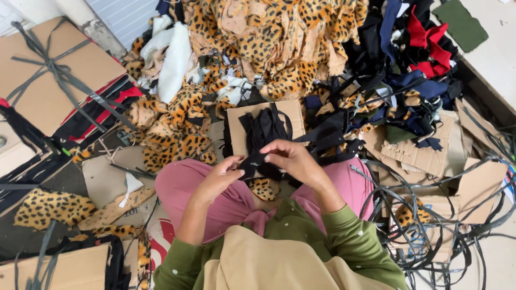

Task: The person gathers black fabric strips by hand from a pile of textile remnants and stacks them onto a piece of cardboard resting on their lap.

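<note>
Black strip [251,164]: held over the lap, just in front of the cardboard [236,121] that carries a stack of black pieces [263,129]. Its long axis, as far as we can see it, runs roughly left to right between the two hands, with the free end trailing up toward the stack.

Left hand [220,174]: grip pinched on the strip's left end, thumb over fingers. Right hand [293,158]: grip closed on the right part from above, fingers curled down. Both hands touch the strip; we judge neither clearly nearer.

Beyond the cardboard, leopard-print scraps [269,43] are heaped along the floor's far side, with dark offcuts [408,80] to the right and tangled strapping [430,225] at the near right.
</note>
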